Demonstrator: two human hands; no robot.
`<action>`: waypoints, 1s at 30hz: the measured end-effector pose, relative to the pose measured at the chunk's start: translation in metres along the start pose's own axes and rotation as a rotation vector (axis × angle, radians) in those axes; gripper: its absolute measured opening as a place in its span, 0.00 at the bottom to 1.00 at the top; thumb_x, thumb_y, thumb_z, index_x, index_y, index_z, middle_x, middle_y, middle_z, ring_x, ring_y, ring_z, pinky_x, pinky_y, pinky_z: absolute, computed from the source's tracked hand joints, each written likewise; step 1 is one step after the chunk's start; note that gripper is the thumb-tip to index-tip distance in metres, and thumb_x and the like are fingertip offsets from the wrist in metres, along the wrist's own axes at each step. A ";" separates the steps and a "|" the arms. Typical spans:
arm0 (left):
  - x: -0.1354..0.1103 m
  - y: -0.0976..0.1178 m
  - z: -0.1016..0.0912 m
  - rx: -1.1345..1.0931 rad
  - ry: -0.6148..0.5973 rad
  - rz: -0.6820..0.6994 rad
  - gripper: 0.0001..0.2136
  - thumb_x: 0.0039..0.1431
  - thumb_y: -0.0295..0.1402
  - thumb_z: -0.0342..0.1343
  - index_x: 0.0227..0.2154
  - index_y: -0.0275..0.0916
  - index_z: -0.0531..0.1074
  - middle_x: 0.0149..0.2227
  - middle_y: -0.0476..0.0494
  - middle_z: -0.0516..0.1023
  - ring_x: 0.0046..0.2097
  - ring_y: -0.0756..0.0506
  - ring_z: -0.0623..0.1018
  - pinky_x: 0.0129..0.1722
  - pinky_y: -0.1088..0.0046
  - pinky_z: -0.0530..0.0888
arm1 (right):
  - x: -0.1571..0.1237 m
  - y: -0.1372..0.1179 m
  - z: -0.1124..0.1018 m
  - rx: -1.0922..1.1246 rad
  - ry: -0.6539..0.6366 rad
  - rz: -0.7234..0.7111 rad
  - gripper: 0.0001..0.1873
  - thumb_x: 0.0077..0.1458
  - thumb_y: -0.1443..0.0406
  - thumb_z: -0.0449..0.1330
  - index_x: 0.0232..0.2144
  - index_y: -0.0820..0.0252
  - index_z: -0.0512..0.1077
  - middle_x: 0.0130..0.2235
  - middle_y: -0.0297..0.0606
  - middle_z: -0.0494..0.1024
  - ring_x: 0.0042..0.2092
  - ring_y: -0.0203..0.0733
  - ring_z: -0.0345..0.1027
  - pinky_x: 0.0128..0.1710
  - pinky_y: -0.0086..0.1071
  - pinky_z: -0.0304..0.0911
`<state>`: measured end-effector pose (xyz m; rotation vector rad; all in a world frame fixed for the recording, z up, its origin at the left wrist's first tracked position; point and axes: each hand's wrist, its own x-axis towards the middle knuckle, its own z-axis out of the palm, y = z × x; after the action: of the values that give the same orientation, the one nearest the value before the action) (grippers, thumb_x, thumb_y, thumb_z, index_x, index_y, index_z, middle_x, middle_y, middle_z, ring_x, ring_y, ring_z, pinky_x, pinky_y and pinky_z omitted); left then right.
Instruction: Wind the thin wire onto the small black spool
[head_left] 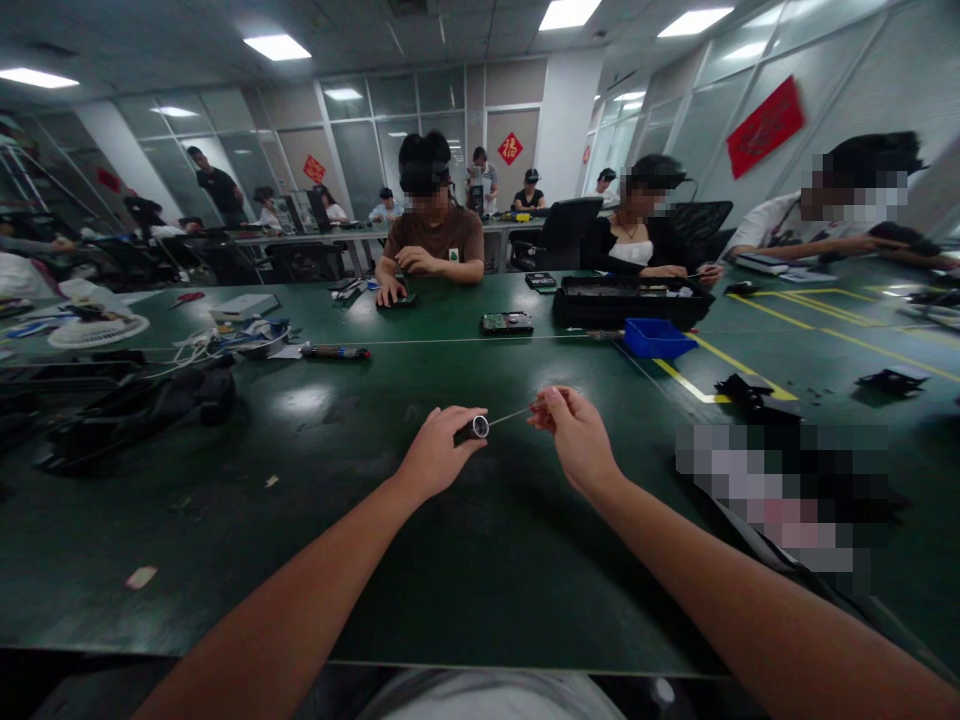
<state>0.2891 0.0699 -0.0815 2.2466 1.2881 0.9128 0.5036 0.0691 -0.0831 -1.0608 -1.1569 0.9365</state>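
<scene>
Between the thumb and fingers of my left hand (435,455) is a small black flashlight (478,428), its round silver-rimmed end turned toward me. A thin, pale cord (510,415) runs straight from beside that end, slanting slightly up to the right. My right hand (574,435) pinches the cord's other end with thumb and curled fingers. Both hands are held over the middle of the dark green table (450,580). What lies inside the right fingers is partly hidden.
Across the table are a circuit-board device (508,323), a long black tray (630,303) and a blue bin (658,338). Black parts (754,395) lie to the right, a black casing (161,410) and a marker-like tool (336,352) to the left. Other people sit opposite.
</scene>
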 end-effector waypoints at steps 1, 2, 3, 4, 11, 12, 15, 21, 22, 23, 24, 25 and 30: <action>0.000 0.000 0.000 -0.002 0.002 -0.002 0.20 0.59 0.29 0.61 0.54 0.45 0.72 0.54 0.43 0.75 0.56 0.41 0.73 0.64 0.50 0.61 | -0.001 0.000 0.000 -0.045 -0.009 -0.028 0.17 0.61 0.50 0.56 0.37 0.57 0.71 0.33 0.37 0.76 0.33 0.40 0.70 0.37 0.37 0.68; 0.000 0.001 0.000 -0.004 0.001 -0.002 0.20 0.59 0.29 0.61 0.54 0.45 0.72 0.54 0.43 0.75 0.56 0.41 0.73 0.64 0.50 0.61 | -0.002 -0.001 0.001 -0.079 -0.017 -0.052 0.17 0.62 0.50 0.55 0.37 0.58 0.71 0.33 0.37 0.76 0.33 0.41 0.70 0.37 0.37 0.68; 0.000 0.001 0.000 -0.007 -0.002 -0.001 0.20 0.59 0.30 0.61 0.54 0.45 0.72 0.54 0.43 0.75 0.57 0.41 0.72 0.63 0.51 0.62 | -0.003 -0.001 0.001 -0.106 -0.025 -0.072 0.17 0.62 0.50 0.54 0.37 0.58 0.70 0.33 0.37 0.76 0.33 0.41 0.70 0.37 0.37 0.68; 0.000 0.002 0.000 -0.010 -0.004 0.000 0.20 0.59 0.30 0.61 0.54 0.45 0.72 0.54 0.43 0.75 0.57 0.40 0.72 0.63 0.51 0.62 | -0.003 -0.002 0.001 -0.128 -0.031 -0.089 0.17 0.63 0.50 0.54 0.37 0.58 0.70 0.33 0.37 0.76 0.33 0.41 0.70 0.37 0.37 0.67; 0.001 0.001 -0.001 -0.010 -0.005 -0.009 0.19 0.58 0.29 0.62 0.53 0.44 0.73 0.52 0.42 0.76 0.55 0.40 0.73 0.62 0.52 0.63 | -0.006 -0.010 0.002 -0.241 -0.064 -0.140 0.17 0.63 0.51 0.54 0.37 0.59 0.72 0.32 0.38 0.78 0.33 0.42 0.72 0.37 0.37 0.67; 0.001 0.001 -0.001 -0.010 -0.005 -0.009 0.19 0.58 0.29 0.62 0.53 0.44 0.73 0.52 0.42 0.76 0.55 0.40 0.73 0.62 0.53 0.63 | -0.006 -0.010 0.002 -0.247 -0.064 -0.132 0.17 0.63 0.52 0.54 0.37 0.59 0.72 0.32 0.38 0.78 0.33 0.42 0.72 0.37 0.38 0.67; 0.001 0.002 -0.001 -0.014 -0.008 -0.007 0.20 0.58 0.29 0.62 0.54 0.44 0.73 0.53 0.42 0.76 0.55 0.41 0.73 0.62 0.53 0.63 | -0.005 -0.008 0.001 -0.222 -0.042 -0.101 0.17 0.63 0.52 0.54 0.37 0.60 0.72 0.32 0.38 0.78 0.33 0.42 0.72 0.37 0.38 0.67; 0.000 0.005 -0.003 -0.007 -0.021 -0.020 0.20 0.59 0.29 0.62 0.54 0.44 0.73 0.53 0.42 0.76 0.55 0.40 0.73 0.62 0.52 0.63 | -0.007 -0.014 0.000 -0.345 -0.034 -0.101 0.20 0.61 0.49 0.56 0.34 0.60 0.74 0.28 0.36 0.77 0.30 0.40 0.71 0.33 0.35 0.65; 0.000 0.004 -0.003 -0.003 -0.019 -0.019 0.20 0.59 0.29 0.62 0.54 0.44 0.73 0.53 0.42 0.76 0.55 0.40 0.73 0.62 0.52 0.63 | -0.008 -0.018 0.000 -0.393 -0.026 -0.105 0.21 0.60 0.48 0.57 0.32 0.59 0.75 0.25 0.35 0.76 0.28 0.39 0.69 0.30 0.34 0.63; 0.000 0.003 -0.002 0.000 -0.013 -0.017 0.20 0.59 0.29 0.62 0.54 0.44 0.72 0.53 0.42 0.76 0.55 0.40 0.73 0.62 0.52 0.63 | -0.010 -0.022 0.000 -0.434 -0.031 -0.104 0.21 0.59 0.47 0.58 0.30 0.59 0.75 0.24 0.34 0.75 0.26 0.39 0.67 0.28 0.33 0.62; 0.000 0.001 -0.002 0.003 -0.005 -0.013 0.20 0.59 0.30 0.62 0.54 0.44 0.72 0.53 0.42 0.76 0.56 0.40 0.73 0.62 0.52 0.63 | -0.012 -0.026 0.000 -0.457 -0.029 -0.105 0.22 0.58 0.47 0.59 0.29 0.59 0.75 0.22 0.34 0.74 0.24 0.38 0.66 0.26 0.33 0.60; 0.001 -0.001 -0.001 0.005 0.004 -0.010 0.20 0.59 0.30 0.62 0.55 0.45 0.72 0.53 0.42 0.76 0.56 0.40 0.73 0.62 0.52 0.63 | -0.013 -0.029 0.001 -0.474 -0.027 -0.108 0.22 0.57 0.47 0.60 0.28 0.59 0.75 0.22 0.34 0.73 0.24 0.38 0.65 0.25 0.32 0.59; 0.001 -0.004 0.000 0.014 0.013 -0.012 0.20 0.59 0.30 0.62 0.54 0.45 0.72 0.53 0.42 0.76 0.55 0.40 0.73 0.62 0.52 0.63 | -0.018 -0.030 0.004 -0.440 -0.088 -0.171 0.14 0.59 0.54 0.58 0.35 0.58 0.74 0.26 0.35 0.76 0.27 0.39 0.69 0.28 0.33 0.62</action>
<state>0.2866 0.0732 -0.0836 2.2446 1.3170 0.9181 0.4973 0.0449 -0.0577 -1.2532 -1.5459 0.6106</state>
